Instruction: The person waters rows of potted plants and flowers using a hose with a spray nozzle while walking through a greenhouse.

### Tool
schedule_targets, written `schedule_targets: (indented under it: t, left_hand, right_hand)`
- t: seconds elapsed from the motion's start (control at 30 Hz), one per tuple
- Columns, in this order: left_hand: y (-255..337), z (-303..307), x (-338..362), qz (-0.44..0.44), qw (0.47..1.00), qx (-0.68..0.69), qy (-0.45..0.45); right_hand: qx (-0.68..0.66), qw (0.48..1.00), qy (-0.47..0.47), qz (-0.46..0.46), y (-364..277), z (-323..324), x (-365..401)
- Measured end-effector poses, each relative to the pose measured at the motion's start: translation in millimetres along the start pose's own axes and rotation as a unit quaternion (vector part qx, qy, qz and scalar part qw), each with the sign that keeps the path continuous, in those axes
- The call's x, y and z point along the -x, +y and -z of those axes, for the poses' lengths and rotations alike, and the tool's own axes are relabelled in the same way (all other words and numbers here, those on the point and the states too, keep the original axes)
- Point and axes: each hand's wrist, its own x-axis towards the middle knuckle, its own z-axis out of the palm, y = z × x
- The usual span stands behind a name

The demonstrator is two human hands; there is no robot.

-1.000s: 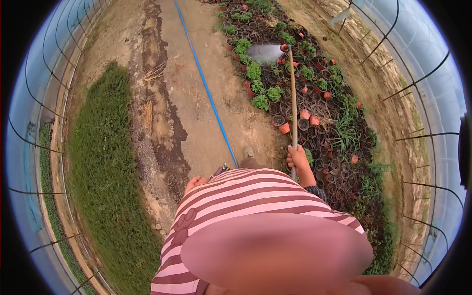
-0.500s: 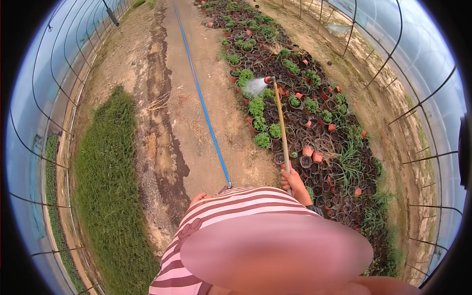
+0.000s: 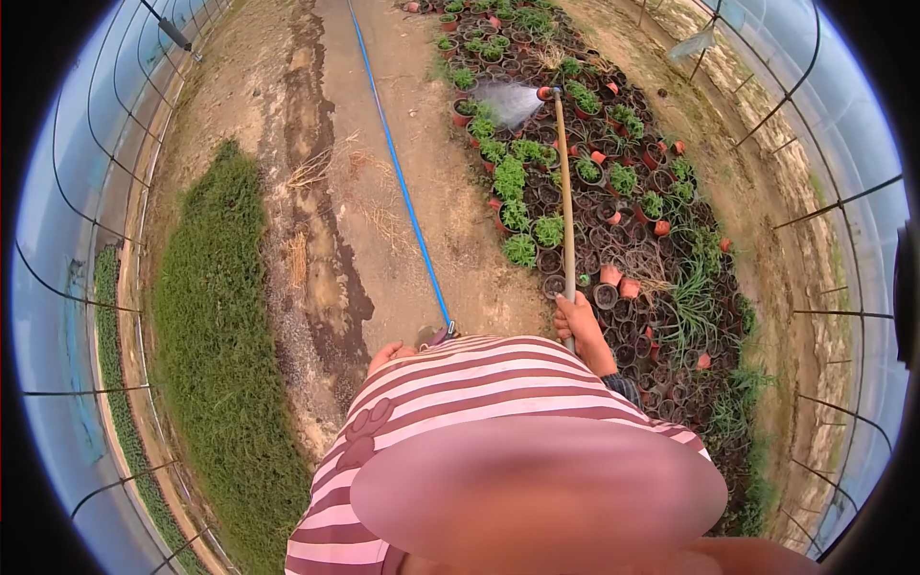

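Note:
My right hand (image 3: 581, 324) is wrapped round the lower part of a long tan watering wand (image 3: 565, 196). The wand reaches forward over potted plants, and its red-rimmed spray head (image 3: 547, 93) throws a fan of water (image 3: 510, 102) to the left. Leafy green plants in pots (image 3: 509, 178) stand under and beside the spray. Beside the striped apron (image 3: 498, 379), my left hand (image 3: 389, 355) shows only in part; its fingers are mostly hidden. A blue hose (image 3: 402, 182) runs along the path to a connector (image 3: 451, 330) near the apron's front edge.
Many small dark pots (image 3: 628, 321) crowd the bed on my right, some with tipped red pots (image 3: 610, 275) among them. Dense green growth (image 3: 216, 335) lies to the left. The dirt path (image 3: 422, 144) runs between. Curved frame pipes (image 3: 843, 201) and plastic sheeting enclose both sides.
The spray head has moved forward and slightly right over the pots, with water still coming out. My right hand keeps its grip, and the whole view has shifted a little.

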Motion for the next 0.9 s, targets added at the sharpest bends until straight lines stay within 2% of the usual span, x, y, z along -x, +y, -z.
schedule_targets:
  t: [0.13,0.4,0.5,0.6,0.63,0.7,0.73,0.77,0.8,0.87,0.9]
  left_hand:
    - [30.0,-7.1,-22.6,-0.004,1.000,-0.026,0.001]
    - [166.2,6.3,-87.5,0.003,0.992,-0.122,-0.031]
    - [219.0,32.1,-113.4,0.047,0.995,-0.057,-0.072]
    - [250.5,50.2,-129.7,-0.014,0.991,-0.136,0.001]
    - [277.4,72.4,-145.4,0.160,0.961,0.041,-0.221]
    - [287.0,99.6,-175.6,0.134,0.972,0.041,-0.188]
    - [291.3,92.6,-166.1,0.060,0.995,-0.030,-0.076]
    - [301.3,84.7,-157.7,0.072,0.995,-0.030,-0.063]
    - [310.0,85.2,-152.4,0.074,0.992,-0.007,-0.099]
    - [324.7,104.5,-172.2,0.189,0.924,0.136,-0.303]
    - [327.3,107.0,-178.6,0.192,0.918,0.145,-0.317]
  right_hand:
    - [0.004,1.000,-0.021,-0.013,-4.7,-16.1,-22.8]
    - [-0.007,1.000,-0.021,0.001,-20.0,-110.6,-118.9]
    - [-0.006,1.000,-0.029,-0.005,-29.7,-153.2,-146.1]
    - [-0.012,1.000,-0.009,-0.012,-33.5,-186.6,-167.3]
    - [-0.003,1.000,0.010,-0.018,-33.6,-197.8,-173.5]
    - [0.003,1.000,0.016,-0.015,-34.5,-216.4,-183.0]
    - [0.008,1.000,0.019,-0.018,-34.8,-222.8,-185.4]
    - [0.001,1.000,0.010,-0.023,-37.4,-228.6,-188.5]
    - [0.008,0.999,0.020,-0.026,-39.0,-233.1,-193.1]
    - [0.018,0.999,0.035,-0.032,-37.9,-243.3,-204.8]
    - [0.027,0.999,0.033,-0.028,-38.8,-247.2,-208.7]
